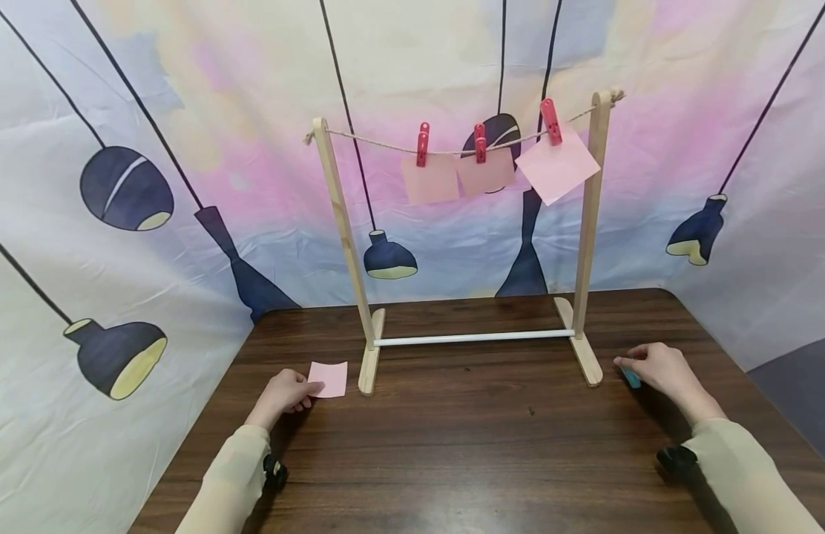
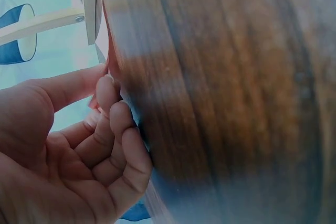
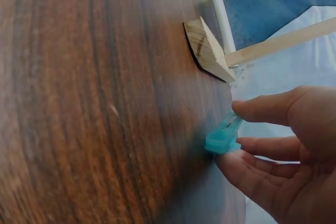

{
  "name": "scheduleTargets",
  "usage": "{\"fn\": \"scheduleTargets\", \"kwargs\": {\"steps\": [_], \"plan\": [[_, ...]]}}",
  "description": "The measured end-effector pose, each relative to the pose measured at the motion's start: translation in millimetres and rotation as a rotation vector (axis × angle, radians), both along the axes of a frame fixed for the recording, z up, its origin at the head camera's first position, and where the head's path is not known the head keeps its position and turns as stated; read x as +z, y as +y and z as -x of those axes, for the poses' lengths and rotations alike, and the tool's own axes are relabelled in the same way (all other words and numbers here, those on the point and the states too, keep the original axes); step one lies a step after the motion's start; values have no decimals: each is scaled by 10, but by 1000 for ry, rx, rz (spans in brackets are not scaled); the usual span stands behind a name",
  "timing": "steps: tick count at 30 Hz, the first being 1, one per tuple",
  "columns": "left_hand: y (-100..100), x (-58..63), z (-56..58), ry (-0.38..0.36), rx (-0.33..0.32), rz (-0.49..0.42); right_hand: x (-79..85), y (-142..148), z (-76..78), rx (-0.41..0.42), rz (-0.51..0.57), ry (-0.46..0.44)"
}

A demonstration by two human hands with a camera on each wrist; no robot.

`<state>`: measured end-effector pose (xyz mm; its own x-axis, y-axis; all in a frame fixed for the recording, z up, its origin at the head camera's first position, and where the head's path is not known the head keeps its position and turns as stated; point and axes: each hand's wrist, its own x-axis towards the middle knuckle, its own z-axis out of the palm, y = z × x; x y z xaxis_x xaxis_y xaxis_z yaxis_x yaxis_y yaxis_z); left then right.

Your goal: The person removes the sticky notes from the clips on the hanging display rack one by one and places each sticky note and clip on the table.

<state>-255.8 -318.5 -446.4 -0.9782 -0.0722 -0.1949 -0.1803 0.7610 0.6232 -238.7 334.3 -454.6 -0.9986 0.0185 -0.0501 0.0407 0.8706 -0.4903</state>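
Note:
At the left of the table, my left hand [image 1: 288, 389] pinches the edge of a pink square of paper [image 1: 329, 379] between thumb and fingers. In the left wrist view the paper [image 2: 109, 40] shows edge-on, close against the wood. On the right side, my right hand [image 1: 662, 368] holds a teal clothespin [image 3: 223, 136] between thumb and fingertips, just off or at the tabletop. Between the hands stands a wooden frame [image 1: 589, 222] with a twine line [image 1: 379, 143]. Three red clothespins [image 1: 422, 144] clip pink papers [image 1: 431, 180] to it; the rightmost paper [image 1: 558, 165] hangs tilted.
The frame's wooden feet [image 1: 371, 363] rest on the dark brown table [image 1: 452, 445], joined by a white rod [image 1: 472, 338]. Behind hangs a cloth [image 1: 252, 148] printed with lamps. Black wrist devices [image 1: 274, 472] sit on both sleeves.

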Motion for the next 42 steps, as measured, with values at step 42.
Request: {"fn": "scheduleTargets", "kwargs": {"steps": [42], "plan": [[-25, -15, 14, 48, -114, 50, 18, -141, 65, -11, 5, -43]]}}
